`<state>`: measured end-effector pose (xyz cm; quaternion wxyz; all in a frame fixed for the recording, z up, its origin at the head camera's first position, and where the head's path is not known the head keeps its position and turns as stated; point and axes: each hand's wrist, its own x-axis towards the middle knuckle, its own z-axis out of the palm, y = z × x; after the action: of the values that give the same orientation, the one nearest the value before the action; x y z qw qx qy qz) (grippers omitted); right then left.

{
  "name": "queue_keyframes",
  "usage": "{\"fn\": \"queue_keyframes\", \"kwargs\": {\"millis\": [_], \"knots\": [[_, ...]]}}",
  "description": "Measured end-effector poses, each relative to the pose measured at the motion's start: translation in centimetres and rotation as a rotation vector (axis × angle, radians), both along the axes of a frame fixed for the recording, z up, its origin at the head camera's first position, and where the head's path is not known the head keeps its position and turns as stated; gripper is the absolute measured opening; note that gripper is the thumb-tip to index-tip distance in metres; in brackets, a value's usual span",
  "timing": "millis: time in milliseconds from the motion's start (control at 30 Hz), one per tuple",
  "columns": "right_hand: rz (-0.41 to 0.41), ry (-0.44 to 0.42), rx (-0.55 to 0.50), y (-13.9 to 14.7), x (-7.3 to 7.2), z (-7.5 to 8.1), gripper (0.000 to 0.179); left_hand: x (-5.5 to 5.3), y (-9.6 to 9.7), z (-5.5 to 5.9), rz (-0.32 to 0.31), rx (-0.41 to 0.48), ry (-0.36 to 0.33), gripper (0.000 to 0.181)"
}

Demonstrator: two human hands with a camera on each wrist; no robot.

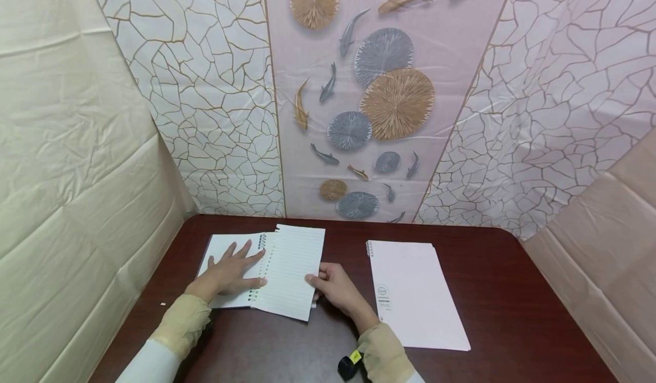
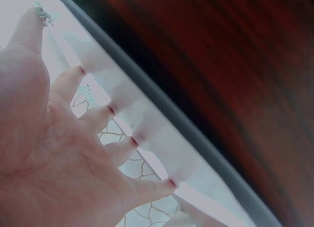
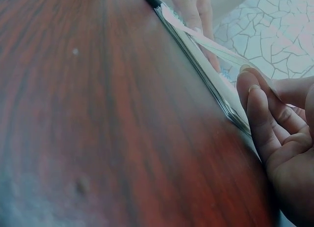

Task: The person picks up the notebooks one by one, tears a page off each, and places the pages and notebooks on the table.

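Observation:
An open spiral notebook (image 1: 232, 299) lies on the dark red table, its coil running up the middle. My left hand (image 1: 229, 271) rests with spread, straight fingers on its left page, the fingertips reaching the coil; the left wrist view shows the palm (image 2: 64, 153) and fingertips touching the paper. A lined page (image 1: 294, 269) is lifted and skewed on the right side, its top corner sticking out past the notebook near the coil. My right hand (image 1: 335, 289) pinches this page's right edge between thumb and fingers. In the right wrist view the page (image 3: 221, 52) rises above the stacked sheets.
To the right lies a white pad (image 1: 417, 297) with a coil at its top left. A black item with a yellow tag (image 1: 349, 366) is beside my right sleeve. A tiny white scrap (image 1: 163, 304) sits on the table (image 1: 266, 354) at left. Patterned cloth (image 1: 348, 161) hangs behind.

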<state>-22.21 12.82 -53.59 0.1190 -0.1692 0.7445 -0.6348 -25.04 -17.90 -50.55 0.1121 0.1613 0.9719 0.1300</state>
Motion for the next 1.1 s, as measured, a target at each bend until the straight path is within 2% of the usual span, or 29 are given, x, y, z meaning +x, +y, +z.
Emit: {"fn": "queue_keyframes", "kwargs": {"millis": [1100], "knots": [[-0.006,-0.01,-0.017,-0.02,0.0,-0.11,0.024,0.07,0.01,0.16,-0.001,-0.003,-0.014,0.095]]}}
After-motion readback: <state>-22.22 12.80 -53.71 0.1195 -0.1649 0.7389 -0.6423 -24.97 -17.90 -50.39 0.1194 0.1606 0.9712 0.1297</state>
